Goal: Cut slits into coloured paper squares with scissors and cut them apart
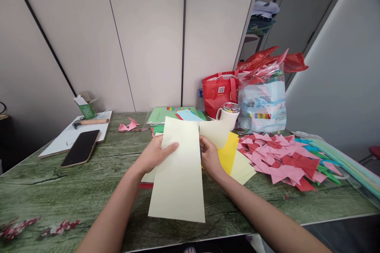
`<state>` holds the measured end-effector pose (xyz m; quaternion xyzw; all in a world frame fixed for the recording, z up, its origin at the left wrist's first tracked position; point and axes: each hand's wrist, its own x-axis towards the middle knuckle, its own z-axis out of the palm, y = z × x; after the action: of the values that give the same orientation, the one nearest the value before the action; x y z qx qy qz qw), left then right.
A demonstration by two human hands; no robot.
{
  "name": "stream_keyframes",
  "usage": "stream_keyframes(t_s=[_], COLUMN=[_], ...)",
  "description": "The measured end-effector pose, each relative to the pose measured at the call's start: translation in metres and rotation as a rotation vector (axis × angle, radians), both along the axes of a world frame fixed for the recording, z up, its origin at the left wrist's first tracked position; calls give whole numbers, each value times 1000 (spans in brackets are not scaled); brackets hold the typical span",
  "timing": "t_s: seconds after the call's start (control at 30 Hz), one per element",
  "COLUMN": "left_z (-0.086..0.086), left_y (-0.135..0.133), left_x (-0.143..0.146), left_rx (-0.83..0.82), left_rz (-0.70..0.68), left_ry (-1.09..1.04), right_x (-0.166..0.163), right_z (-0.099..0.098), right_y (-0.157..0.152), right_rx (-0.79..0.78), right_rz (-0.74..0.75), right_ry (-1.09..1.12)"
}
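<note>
A long strip of pale yellow paper (179, 178) is held above the green table (74, 189). My left hand (156, 154) grips its left edge, thumb lying on top. My right hand (209, 156) pinches the strip's right edge together with a smaller pale yellow piece (215, 131) that sticks up to the right. Beneath my right hand lie a bright yellow sheet (229, 152) and another pale yellow sheet (242, 168).
A heap of folded pink, red and green paper pieces (285, 160) lies at the right. Behind stand a white mug (228, 115), a red bag (219, 91) and a plastic bag (263, 99). A phone (81, 147), a hammer (90, 121) and a small green box (86, 108) sit at the left.
</note>
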<state>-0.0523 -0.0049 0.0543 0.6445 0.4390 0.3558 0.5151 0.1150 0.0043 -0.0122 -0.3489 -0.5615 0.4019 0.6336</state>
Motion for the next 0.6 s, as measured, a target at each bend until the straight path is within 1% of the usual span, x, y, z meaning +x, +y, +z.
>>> stream_keyframes(t_s=[0.2, 0.6], left_z=[-1, 4], left_y=[0, -4], left_x=[0, 1], left_rx=[4, 33], left_rz=[-4, -50], left_ry=[-5, 23], right_x=[0, 0], right_z=[-1, 4], right_y=[0, -2], right_rx=[5, -10], right_rz=[0, 13], right_ry=[4, 28])
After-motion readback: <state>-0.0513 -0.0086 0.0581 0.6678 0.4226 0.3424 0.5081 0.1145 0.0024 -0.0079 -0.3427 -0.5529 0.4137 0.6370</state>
